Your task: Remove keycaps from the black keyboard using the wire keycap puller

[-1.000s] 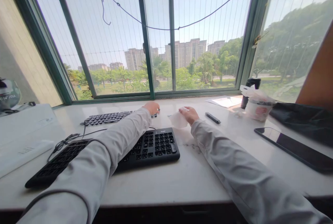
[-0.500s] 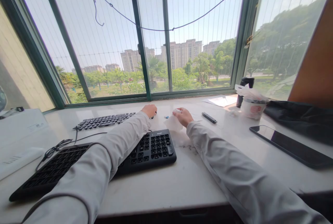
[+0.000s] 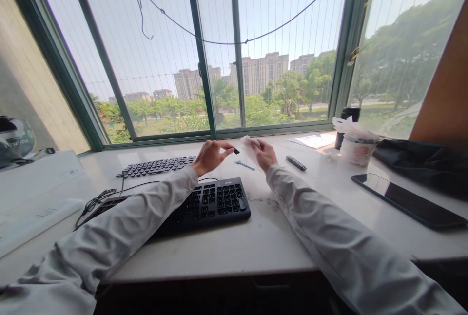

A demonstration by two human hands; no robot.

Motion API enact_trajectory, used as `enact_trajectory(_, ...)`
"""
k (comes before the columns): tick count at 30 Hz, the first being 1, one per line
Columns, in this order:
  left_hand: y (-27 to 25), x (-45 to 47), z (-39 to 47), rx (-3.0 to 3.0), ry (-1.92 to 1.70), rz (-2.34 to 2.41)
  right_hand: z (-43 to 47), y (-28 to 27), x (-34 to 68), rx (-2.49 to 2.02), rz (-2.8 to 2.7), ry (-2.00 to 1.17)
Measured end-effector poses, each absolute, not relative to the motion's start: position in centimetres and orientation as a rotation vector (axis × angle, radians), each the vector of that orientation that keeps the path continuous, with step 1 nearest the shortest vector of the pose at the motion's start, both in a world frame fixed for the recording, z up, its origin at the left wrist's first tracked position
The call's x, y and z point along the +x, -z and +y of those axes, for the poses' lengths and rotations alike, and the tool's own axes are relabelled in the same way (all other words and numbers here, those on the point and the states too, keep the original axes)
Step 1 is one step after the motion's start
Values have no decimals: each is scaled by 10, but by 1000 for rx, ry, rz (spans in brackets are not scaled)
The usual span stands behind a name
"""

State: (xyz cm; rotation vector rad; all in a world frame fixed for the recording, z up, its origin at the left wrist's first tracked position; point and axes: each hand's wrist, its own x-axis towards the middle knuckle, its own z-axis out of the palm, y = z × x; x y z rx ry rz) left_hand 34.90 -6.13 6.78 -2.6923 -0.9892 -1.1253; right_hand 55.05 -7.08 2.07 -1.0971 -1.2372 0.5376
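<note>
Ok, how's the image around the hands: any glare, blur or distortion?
Head view: bright window backlight, sheen on the desk, reflection on the phone; head view: wide-angle stretch, strongest near the edges; head view: the white tissue in the right hand looks soft-edged against the pale desk, while the left hand's small dark piece is too small to make out.

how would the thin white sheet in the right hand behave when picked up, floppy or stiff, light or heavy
The thin white sheet is probably floppy, since it bunches loosely at the right hand. It is likely light for its size, as it looks thin and slightly see-through.
</note>
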Motion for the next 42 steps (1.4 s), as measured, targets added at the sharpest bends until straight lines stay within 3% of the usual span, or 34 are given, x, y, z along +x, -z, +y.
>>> enact_trajectory(6,-57,331,-122,-2808,1605,-1129,-105,-23,505,-617,-1551,-899)
enact_trajectory(10,-48,322,-123,-2738,1770,-1218,-114,-21,498,-554,-1486,-1106)
enact_trajectory(19,-36,314,-110,-2601,1979,-1333,-127,-25,494,-631,-1454,-1262)
enact_trajectory(32,-39,318,-124,-2650,1897,-1161,-120,-22,495,-799,-1148,-1125)
enact_trajectory(42,-36,312,-128,-2519,1646,-911,-125,-30,491,-869,-1015,-1530)
